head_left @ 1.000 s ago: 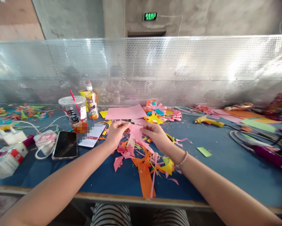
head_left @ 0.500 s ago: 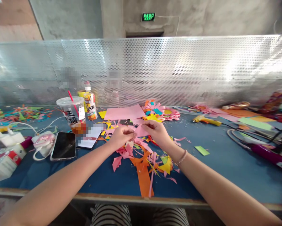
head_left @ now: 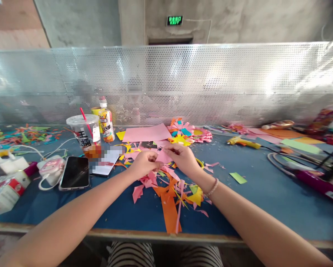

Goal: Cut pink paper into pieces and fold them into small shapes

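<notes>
Left hand: left hand, fingers curled, pinching the near-left edge of the pink paper piece.
Right hand: right hand, thumb and fingers closed on the far-right edge of the same piece; a bracelet at the wrist.
Held item: small pink paper piece, between the two hands, just above the table.
Below the grip: paper scraps, pink, orange, yellow, with a long orange strip toward the person.
Beyond the grip: pink sheet; paper flowers to its right.
Left of the grip: phone, drink cup, bottle.
Right of the grip: green slip; farther off, yellow glue gun.
</notes>
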Tool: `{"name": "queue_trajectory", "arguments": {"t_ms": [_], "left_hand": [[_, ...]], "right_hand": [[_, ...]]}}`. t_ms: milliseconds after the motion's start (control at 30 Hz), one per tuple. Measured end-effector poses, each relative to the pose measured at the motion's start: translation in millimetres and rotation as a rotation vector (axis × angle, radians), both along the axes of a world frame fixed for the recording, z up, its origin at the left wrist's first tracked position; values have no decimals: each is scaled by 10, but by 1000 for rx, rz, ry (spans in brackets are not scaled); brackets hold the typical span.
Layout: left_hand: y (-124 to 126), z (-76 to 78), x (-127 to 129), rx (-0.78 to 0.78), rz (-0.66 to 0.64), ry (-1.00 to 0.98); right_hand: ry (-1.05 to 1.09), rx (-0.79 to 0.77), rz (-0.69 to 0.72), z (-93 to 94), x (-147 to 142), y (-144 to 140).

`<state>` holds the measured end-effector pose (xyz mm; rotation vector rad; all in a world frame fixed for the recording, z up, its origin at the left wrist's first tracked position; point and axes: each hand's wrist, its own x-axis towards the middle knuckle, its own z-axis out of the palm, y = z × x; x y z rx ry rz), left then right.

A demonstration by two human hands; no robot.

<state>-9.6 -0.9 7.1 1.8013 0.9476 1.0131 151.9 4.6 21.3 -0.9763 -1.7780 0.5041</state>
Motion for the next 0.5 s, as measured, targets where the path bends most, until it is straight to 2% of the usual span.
{"name": "queue_trajectory", "arguments": {"t_ms": [100,233,367,433,500], "left_hand": [[5,17,-8,-55,-18,-73],[30,25,-25,-135,2,-229],[46,15,-20,-163,32,-344],[47,10,-13,-181,24,-361],[48,4,-9,-197,8,-374]], "right_hand": [[133,-56,58,-19,-8,17],[386,-256,199,-64,-30,42],[424,-420,355,-120,-77,43],[409,-441,334,-141,-98,40],[407,-439,254,-155,-107,43]]}}
